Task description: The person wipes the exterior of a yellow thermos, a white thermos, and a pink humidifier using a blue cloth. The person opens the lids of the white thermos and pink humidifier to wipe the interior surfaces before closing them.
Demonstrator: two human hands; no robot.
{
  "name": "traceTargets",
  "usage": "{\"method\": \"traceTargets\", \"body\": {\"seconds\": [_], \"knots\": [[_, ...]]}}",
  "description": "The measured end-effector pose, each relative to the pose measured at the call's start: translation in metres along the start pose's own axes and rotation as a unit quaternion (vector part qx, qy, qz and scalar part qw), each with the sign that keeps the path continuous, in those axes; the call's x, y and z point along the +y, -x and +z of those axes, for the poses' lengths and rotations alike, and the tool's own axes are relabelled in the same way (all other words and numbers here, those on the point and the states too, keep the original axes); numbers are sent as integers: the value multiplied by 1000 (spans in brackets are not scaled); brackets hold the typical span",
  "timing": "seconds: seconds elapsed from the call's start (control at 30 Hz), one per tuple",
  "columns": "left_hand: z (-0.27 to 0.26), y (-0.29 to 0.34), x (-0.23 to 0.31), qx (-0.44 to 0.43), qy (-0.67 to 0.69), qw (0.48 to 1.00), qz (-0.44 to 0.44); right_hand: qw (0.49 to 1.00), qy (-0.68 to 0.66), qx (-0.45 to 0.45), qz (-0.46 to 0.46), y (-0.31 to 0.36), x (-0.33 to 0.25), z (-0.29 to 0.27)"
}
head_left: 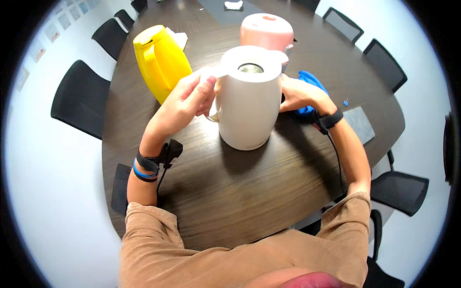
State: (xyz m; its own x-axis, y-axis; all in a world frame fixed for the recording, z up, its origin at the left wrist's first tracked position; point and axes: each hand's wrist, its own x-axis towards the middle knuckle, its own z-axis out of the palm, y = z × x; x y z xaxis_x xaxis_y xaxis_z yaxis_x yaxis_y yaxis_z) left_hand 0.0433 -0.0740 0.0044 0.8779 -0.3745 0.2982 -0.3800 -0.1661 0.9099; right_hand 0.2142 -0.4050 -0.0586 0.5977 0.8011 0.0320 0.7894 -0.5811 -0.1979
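A white insulated jug (247,113) is upright in front of me, with its round mouth uncovered and its spout toward the right. Whether its base touches the table or hovers slightly above, I cannot tell. My left hand (189,98) is closed on the upper part of the jug's handle, thumb on top. Against the jug's right side lies my right hand (300,93), its fingertips hidden behind the body. A blue cloth (307,111) is bunched just beyond that hand. To the left of the jug stands a yellow insulated jug (165,67) with its lid on.
Behind the white jug sits a pink rounded appliance (266,29). A small blue item (345,102) and a grey flat panel (359,126) are on the right of the dark wooden table (216,201). Black chairs (79,98) line both sides. Cables hang from both wrist straps.
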Motion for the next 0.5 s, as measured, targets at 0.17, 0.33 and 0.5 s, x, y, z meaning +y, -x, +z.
{"method": "traceTargets", "body": {"seconds": [0.17, 0.33, 0.5], "knots": [[3, 2, 4, 8, -15, 1000, -12, 956, -21, 288, -45, 5, -14, -57], [1, 3, 7, 6, -30, 999, -14, 865, -253, 430, -55, 11, -44, -104], [6, 4, 9, 32, -50, 998, 20, 875, -321, 331, -150, 10, -94, -112]]}}
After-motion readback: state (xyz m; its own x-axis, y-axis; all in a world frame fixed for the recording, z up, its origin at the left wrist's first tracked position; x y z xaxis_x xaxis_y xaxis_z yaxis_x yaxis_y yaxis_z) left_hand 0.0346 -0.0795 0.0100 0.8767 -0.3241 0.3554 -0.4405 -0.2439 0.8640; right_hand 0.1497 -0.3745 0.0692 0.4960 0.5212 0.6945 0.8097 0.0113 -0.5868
